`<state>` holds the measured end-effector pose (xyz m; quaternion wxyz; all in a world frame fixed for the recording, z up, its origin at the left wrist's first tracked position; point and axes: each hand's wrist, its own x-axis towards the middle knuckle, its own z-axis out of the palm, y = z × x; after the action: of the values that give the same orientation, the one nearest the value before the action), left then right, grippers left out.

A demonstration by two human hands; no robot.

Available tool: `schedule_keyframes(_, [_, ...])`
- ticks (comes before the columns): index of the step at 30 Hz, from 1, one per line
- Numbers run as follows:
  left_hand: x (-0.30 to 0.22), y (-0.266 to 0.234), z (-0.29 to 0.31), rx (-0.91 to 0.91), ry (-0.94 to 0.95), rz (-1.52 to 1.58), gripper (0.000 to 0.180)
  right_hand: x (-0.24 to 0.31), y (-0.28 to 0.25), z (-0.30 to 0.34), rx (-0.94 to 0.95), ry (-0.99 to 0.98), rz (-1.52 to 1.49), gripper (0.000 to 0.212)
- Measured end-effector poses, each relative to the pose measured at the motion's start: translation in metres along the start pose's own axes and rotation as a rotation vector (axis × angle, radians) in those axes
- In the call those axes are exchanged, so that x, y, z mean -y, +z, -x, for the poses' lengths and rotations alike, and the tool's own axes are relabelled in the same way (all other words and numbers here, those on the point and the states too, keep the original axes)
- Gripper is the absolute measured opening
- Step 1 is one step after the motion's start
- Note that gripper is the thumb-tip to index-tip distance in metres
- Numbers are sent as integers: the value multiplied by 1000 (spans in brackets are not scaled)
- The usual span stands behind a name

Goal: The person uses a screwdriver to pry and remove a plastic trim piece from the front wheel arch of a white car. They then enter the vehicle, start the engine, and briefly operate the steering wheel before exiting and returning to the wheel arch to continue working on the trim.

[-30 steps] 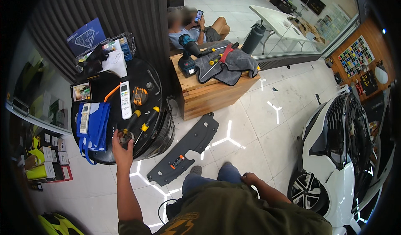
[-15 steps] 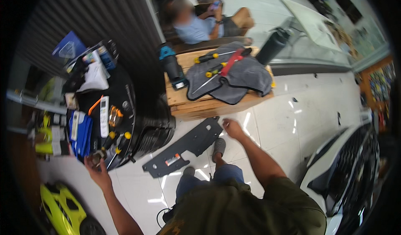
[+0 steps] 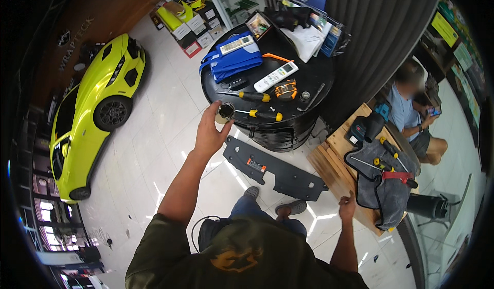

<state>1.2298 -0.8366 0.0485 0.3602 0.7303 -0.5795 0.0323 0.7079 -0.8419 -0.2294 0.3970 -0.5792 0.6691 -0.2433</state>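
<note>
My left hand [image 3: 210,134] is closed round a small round, pale-walled container [image 3: 225,113] with dark contents, at the near left edge of a black drum table [image 3: 314,106]. Close by on the drum lie two yellow-and-black screwdrivers, one [image 3: 254,96] behind the other [image 3: 265,115]. Low on the right, my right hand [image 3: 347,205] is curled beside the wooden crate [image 3: 329,170]; whatever its fingers may hold is hidden. Between my hands, in front of my feet, a flat black panel [image 3: 278,178] with holes and an orange-white label lies on the tiles.
The drum also bears a white remote control [image 3: 277,77], a blue cloth bag [image 3: 234,62] and an orange-black tape measure [image 3: 286,89]. On the crate are a grey cloth [image 3: 386,186] with tools and a cordless driver [image 3: 368,127]. A person [image 3: 411,109] sits beyond; a lime-green car [image 3: 95,119] stands left.
My view has swung left, bringing the green car fully in. My left hand still holds the small container by the drum. My right hand is now away from the panel's end, beside the crate.
</note>
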Motion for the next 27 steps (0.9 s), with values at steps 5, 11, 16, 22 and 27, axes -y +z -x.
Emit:
schedule_keyframes(5, [38, -28, 4, -126, -155, -8, 60, 15, 29, 11, 114, -18, 131, 36])
schedule_keyframes(11, [75, -27, 6, -90, -63, 52, 60, 98, 44, 31, 182, -124, 274, 28])
schedule_keyframes(16, [108, -16, -9, -40, 43, 158, 61, 136, 82, 48, 116, -136, 299, 27])
schedule_keyframes(22, [147, -24, -21, -37, 121, 270, 63, 227, 173, 72, 329, -205, 288, 30])
schedule_keyframes(27, [161, -36, -22, -1, 135, 389, 63, 330, 224, 75, 416, -200, 139, 31])
